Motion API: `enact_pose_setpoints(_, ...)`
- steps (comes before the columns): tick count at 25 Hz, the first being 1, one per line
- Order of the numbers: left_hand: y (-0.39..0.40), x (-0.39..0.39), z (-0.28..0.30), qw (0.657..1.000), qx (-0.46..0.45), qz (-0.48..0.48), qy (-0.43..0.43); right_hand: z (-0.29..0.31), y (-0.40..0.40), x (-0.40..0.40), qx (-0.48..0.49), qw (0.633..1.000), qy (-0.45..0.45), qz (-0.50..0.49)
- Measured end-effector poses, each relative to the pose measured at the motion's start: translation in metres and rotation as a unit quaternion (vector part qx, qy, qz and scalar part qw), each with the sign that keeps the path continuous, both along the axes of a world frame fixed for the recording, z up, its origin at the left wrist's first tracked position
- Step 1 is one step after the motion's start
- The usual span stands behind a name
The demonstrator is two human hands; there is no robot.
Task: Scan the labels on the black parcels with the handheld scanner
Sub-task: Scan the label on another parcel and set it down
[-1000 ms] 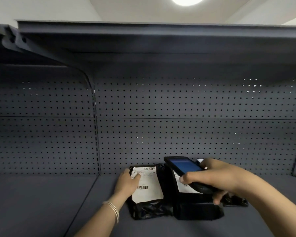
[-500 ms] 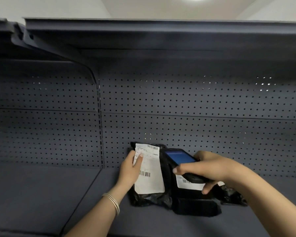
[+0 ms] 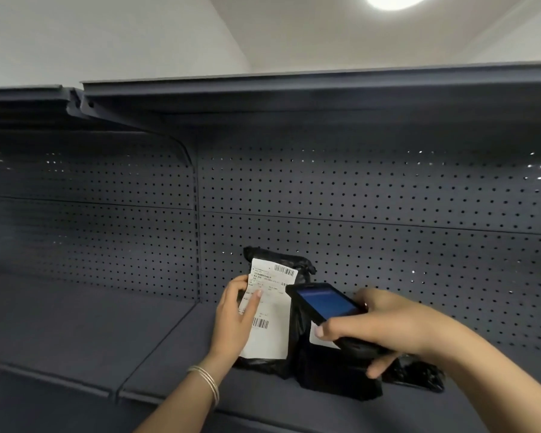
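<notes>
A black parcel [image 3: 297,264] stands tilted up on the shelf, its white label [image 3: 270,307] with two barcodes facing me. My left hand [image 3: 235,320] grips its left edge, thumb on the label. My right hand [image 3: 384,329] holds the black handheld scanner [image 3: 325,303], blue screen up, its front end close to the label's right side. A second black parcel [image 3: 334,376] lies under the scanner; only a sliver of its white label [image 3: 320,340] shows. Another black parcel [image 3: 419,375] lies further right, mostly hidden by my right hand.
The parcels rest on a dark grey shelf [image 3: 75,332] backed by a perforated panel [image 3: 388,220]. Another shelf [image 3: 294,95] hangs overhead. An upright divider [image 3: 196,239] splits the back panel left of the parcels.
My left hand has raised the parcel more upright, so its label faces me fully. The scanner has stayed beside the label. The camera has tilted upward.
</notes>
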State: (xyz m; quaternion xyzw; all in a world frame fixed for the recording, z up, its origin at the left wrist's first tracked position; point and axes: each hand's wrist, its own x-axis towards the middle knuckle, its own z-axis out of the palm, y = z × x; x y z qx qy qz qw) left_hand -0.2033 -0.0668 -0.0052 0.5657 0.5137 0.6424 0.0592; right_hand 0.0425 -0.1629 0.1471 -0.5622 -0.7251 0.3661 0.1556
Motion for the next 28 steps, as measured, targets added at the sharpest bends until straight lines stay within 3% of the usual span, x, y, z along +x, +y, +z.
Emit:
enact_pose_setpoints(13, -0.008, 0.008, 0.001, 0.999, 0.006, -0.007, -0.050, 0.017, -0.012, 0.032, 0.005, 0.999, -0.013, 0.043)
enact_pose_setpoints(23, -0.007, 0.007, 0.001, 0.999, -0.001, -0.006, -0.054, 0.013, -0.013, 0.033, 0.004, 0.999, 0.008, 0.031)
enact_pose_setpoints(28, 0.006, 0.001, 0.006, 0.995, -0.026, -0.028, -0.096, 0.010, -0.012, 0.026, -0.001, 1.000, 0.016, 0.024)
